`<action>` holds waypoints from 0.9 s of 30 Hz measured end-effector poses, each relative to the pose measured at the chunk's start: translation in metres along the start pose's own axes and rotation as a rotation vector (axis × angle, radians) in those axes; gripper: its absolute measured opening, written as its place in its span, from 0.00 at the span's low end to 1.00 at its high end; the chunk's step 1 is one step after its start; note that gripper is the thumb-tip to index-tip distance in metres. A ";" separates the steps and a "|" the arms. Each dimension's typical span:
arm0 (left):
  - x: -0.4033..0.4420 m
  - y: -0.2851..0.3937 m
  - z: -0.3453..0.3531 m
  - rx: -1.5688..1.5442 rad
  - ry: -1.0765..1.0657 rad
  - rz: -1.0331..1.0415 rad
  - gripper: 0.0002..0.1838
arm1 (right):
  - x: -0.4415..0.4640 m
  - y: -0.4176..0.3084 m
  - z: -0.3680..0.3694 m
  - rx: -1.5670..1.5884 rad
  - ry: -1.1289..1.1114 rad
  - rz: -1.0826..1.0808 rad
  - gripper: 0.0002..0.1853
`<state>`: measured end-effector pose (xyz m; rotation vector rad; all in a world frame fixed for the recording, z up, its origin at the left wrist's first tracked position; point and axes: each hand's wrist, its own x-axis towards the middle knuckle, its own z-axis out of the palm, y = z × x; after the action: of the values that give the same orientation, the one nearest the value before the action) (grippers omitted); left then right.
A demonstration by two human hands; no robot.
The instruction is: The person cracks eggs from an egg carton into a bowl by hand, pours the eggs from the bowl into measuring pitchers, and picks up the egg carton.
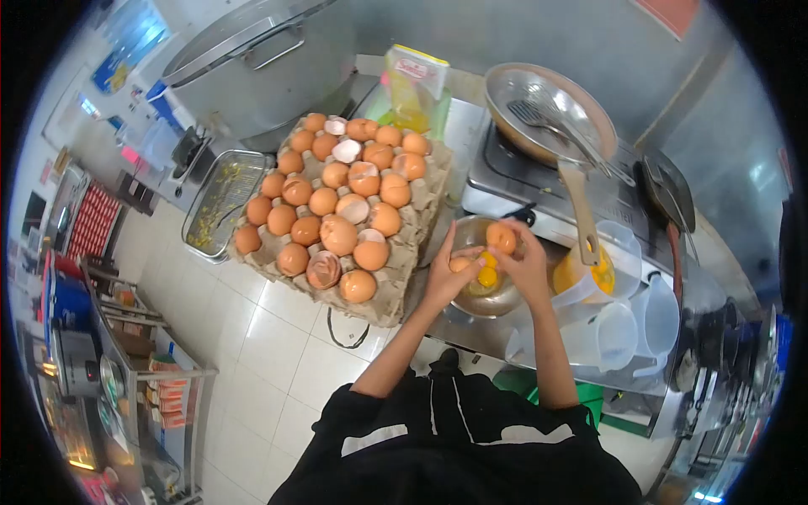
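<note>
My left hand (444, 276) is closed around a brown eggshell piece (460, 263). Closed on another brown eggshell (502, 237) is my right hand (527, 263). Both hands are over a metal bowl (481, 310) on the counter. Yellow egg yolk (487, 273) shows between them, low over or in the bowl; I cannot tell which. To the left, a cardboard egg tray (383, 310) carries many brown eggs (323, 201) and some cracked, emptied shells (347, 151).
Behind the bowl, a gas stove (522, 187) bears a frying pan (581, 101) whose handle points toward me. Right of the bowl stand a jug of yellow liquid (587, 276) and clear plastic jugs (619, 335). A large pot (261, 76) and a glass dish (202, 240) are left.
</note>
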<state>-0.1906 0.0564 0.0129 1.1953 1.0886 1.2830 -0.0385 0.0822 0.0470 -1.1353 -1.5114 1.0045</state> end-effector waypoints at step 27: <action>-0.014 0.013 -0.013 -0.307 0.076 -0.258 0.18 | 0.208 -0.135 0.230 -1.065 -0.629 -0.585 0.20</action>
<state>-0.2047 0.0416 0.0237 0.7569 1.0194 1.2466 -0.3105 0.2389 0.1742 -0.9291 -2.8447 0.0598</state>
